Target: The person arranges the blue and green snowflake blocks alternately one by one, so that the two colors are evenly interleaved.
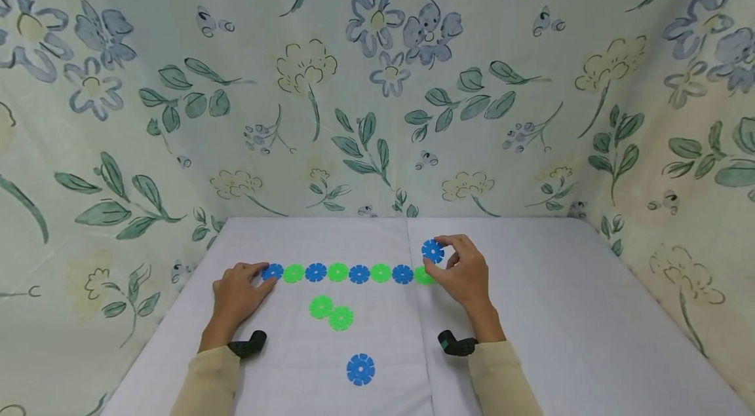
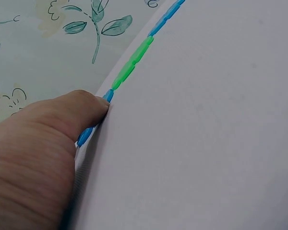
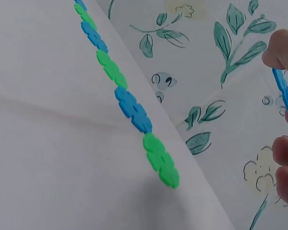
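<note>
My right hand pinches a blue snowflake disc between thumb and forefinger, lifted a little off the white table and held on edge just above the near end of the chain. From the right wrist view the disc shows thin and tilted between my fingertips, the other fingers curled loosely below it.

Just beneath that pinch lies the chain of discs, a straight row alternating blue and green, running away to the left from my right fingers. Its last green disc sits right under my right thumb side, close to the held piece but apart from it.

My left hand rests flat on the table at the far end of the row, fingers together and fairly straight, the tips pressing on the end blue disc. The left wrist view shows my thumb pressing that blue piece at its edge.

Nearer to me than both hands, between them, lie two joined green discs, and closer still a single blue disc, both well apart from my fingers.
</note>
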A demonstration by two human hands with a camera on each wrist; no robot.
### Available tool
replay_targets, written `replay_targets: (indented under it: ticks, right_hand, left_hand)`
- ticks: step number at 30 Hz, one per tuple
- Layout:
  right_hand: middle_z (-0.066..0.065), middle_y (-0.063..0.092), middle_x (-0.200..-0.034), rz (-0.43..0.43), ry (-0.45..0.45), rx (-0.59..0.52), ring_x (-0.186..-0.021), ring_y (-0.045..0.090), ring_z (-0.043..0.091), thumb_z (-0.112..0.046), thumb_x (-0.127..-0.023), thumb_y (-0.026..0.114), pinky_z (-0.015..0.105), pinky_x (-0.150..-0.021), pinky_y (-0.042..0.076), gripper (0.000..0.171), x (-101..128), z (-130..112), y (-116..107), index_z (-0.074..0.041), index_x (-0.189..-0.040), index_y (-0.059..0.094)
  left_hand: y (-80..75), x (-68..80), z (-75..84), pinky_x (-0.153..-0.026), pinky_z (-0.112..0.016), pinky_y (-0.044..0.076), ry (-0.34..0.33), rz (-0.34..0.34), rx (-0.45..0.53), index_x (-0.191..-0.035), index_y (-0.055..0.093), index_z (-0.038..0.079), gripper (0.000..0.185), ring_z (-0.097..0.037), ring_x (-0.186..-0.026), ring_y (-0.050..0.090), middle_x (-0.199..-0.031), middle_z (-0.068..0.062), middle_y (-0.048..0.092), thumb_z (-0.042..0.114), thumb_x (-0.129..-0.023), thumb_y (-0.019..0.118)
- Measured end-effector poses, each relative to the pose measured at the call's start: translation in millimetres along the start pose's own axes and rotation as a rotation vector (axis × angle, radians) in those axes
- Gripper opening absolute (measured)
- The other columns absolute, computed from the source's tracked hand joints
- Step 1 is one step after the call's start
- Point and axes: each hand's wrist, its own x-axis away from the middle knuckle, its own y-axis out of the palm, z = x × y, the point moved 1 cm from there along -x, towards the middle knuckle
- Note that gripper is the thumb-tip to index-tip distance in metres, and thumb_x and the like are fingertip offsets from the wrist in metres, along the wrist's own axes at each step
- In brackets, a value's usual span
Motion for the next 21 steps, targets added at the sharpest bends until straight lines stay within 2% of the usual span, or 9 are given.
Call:
replay_targets:
  ticks: [9, 16, 21]
  right_hand:
    - [0.001, 0.067, -0.107, -0.075, 0.19, 0.051, -0.068, 0.053, 0.011, -0.037, -0.077, 0.085, 0.025, -0.061, 0.045, 0.044, 11, 33, 2, -0.017, -0.113, 0.071]
    - [0.006, 0.066, -0.109, -0.064, 0.311, 0.014, -0.074, 0.057, 0.016, -0.037, -0.078, 0.083, 0.027, -0.064, 0.046, 0.045, 17, 40, 1, -0.015, -0.114, 0.07]
    - [0.007, 0.069, -0.109, -0.136, 0.394, 0.029, -0.081, 0.059, 0.021, -0.041, -0.077, 0.082, 0.03, -0.068, 0.044, 0.045, 18, 44, 1, -0.014, -0.111, 0.071]
  left_hand:
    - [0.4, 2.4, -1.7, -0.085, -0.055, 0.033, -0.011, -0.008, 0.001, -0.136, 0.063, 0.017, 0.052, -0.041, -0.117, 0.053, -0.129, -0.021, 0.061, 0.046, -0.092, 0.067]
    - [3.1, 1.9, -2.0, -0.084, -0.053, 0.033, -0.008, 0.0, -0.002, -0.135, 0.064, 0.018, 0.052, -0.04, -0.116, 0.054, -0.128, -0.02, 0.062, 0.047, -0.091, 0.068]
    - [3.0, 0.5, -1.6, -0.083, -0.053, 0.032, -0.003, 0.002, -0.001, -0.135, 0.064, 0.017, 0.052, -0.041, -0.116, 0.053, -0.128, -0.02, 0.062, 0.046, -0.092, 0.067]
